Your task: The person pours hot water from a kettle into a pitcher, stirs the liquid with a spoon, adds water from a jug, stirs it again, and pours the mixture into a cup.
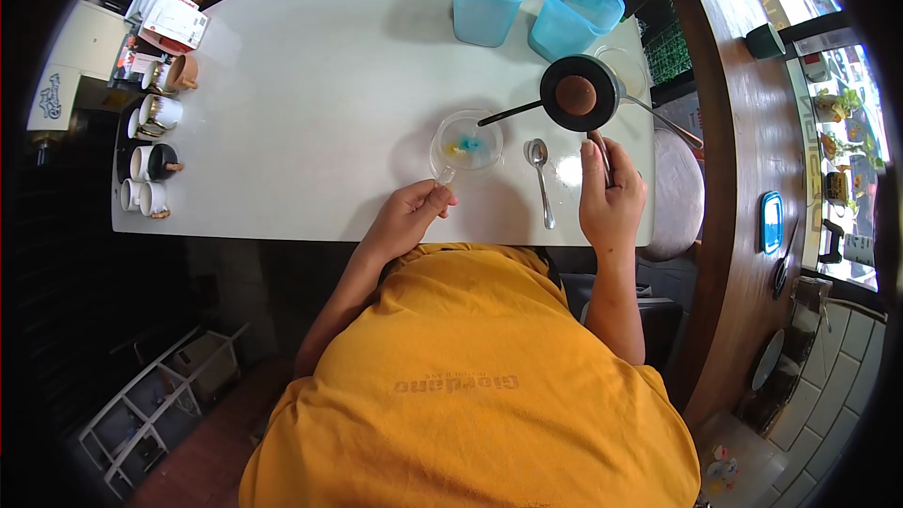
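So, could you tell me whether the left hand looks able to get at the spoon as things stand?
Probably yes, once free: the left hand is holding the clear cup by its handle. The spoon lies just right of the cup, and nothing appears to block its handle end.

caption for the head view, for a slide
Right hand holding a black long-spouted kettle, spout over the clear cup in the left hand

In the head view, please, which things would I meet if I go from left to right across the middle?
Row of mugs, clear cup, metal spoon, right hand, round seat, blue-rimmed object.
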The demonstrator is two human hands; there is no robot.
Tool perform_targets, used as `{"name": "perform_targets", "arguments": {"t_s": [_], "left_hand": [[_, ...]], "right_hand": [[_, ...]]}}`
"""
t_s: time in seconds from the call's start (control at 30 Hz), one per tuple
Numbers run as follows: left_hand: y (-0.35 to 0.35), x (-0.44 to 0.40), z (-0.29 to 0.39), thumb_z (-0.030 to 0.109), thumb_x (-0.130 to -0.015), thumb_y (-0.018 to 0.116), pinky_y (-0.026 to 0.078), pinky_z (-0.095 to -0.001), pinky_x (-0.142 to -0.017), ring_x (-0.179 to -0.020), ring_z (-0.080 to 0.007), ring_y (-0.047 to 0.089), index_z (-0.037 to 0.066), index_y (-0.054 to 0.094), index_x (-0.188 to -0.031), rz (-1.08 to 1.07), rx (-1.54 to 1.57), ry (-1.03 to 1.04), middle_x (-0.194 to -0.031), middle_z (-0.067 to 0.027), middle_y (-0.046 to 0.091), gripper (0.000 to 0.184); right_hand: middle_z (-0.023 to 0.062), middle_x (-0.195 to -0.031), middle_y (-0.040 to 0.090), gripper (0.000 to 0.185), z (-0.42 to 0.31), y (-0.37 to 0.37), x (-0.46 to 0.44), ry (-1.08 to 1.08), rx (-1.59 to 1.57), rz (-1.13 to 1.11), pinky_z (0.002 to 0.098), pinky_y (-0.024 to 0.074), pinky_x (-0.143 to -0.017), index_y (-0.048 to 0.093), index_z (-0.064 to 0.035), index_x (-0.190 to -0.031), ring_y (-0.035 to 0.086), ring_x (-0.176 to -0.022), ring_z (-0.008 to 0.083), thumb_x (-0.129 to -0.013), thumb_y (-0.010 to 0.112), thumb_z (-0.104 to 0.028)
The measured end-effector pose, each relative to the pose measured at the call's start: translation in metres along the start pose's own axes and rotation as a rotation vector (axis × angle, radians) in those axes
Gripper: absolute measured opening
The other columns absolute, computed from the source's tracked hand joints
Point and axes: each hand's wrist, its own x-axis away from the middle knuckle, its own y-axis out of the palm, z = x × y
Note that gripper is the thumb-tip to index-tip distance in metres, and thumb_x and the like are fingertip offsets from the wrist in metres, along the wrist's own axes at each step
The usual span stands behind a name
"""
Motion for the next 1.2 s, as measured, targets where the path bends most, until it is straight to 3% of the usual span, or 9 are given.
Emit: {"name": "perform_targets", "arguments": {"t_s": [0.2,0.27,0.37,0.97,1.2], "left_hand": [[-0.001,-0.003,0.003,0.034,-0.099,0.049,0.044,-0.0238,-0.071,-0.077,-0.0095,0.054,0.0,0.064,-0.095,-0.017,0.015,0.01,-0.077,-0.0017,0.058,0.038],[-0.003,-0.007,-0.004,0.033,-0.1,0.047,0.045,-0.0261,-0.076,-0.081,-0.0096,0.056,0.001,0.064,-0.101,-0.057,-0.031,-0.002,-0.091,-0.0037,0.064,0.037],[0.001,-0.011,-0.005,0.034,-0.099,0.048,0.046,-0.0271,-0.078,-0.082,-0.0104,0.056,0.0,0.064,-0.101,-0.059,-0.013,0.022,-0.094,-0.0047,0.064,0.038],[-0.001,0.008,-0.005,0.032,-0.099,0.048,0.046,-0.0259,-0.076,-0.078,-0.009,0.054,-0.001,0.064,-0.096,-0.012,-0.069,0.0,-0.084,-0.0022,0.061,0.036],[0.003,0.012,-0.003,0.033,-0.099,0.049,0.046,-0.0247,-0.075,-0.078,-0.0086,0.054,0.0,0.065,-0.101,-0.055,-0.027,-0.009,-0.083,-0.0018,0.061,0.037]], "right_hand": [[0.0159,-0.078,0.067,0.021,-0.005,0.0,-0.001,0.036,-0.016,-0.006,0.0273,0.048,-0.061,0.063,0.0046,-0.095,0.064,-0.064,0.0181,-0.091,0.06,-0.015],[0.016,-0.078,0.067,0.021,-0.004,0.0,-0.001,0.024,-0.025,0.003,0.0272,0.048,-0.061,0.063,0.0047,-0.095,0.065,-0.065,0.0181,-0.091,0.06,-0.015],[0.0163,-0.079,0.067,0.021,-0.005,0.0,0.0,0.02,-0.024,0.001,0.027,0.048,-0.062,0.063,0.0048,-0.095,0.065,-0.065,0.018,-0.091,0.06,-0.015],[0.0174,-0.081,0.068,0.021,-0.005,-0.011,0.004,0.046,0.013,0.011,0.0279,0.0487,-0.063,0.064,0.0041,-0.097,0.067,-0.069,0.0208,-0.091,0.06,-0.015],[0.0166,-0.079,0.067,0.021,-0.006,-0.005,0.004,0.019,0.001,0.012,0.0278,0.0484,-0.063,0.064,0.0039,-0.097,0.066,-0.067,0.0206,-0.091,0.06,-0.016]]}}
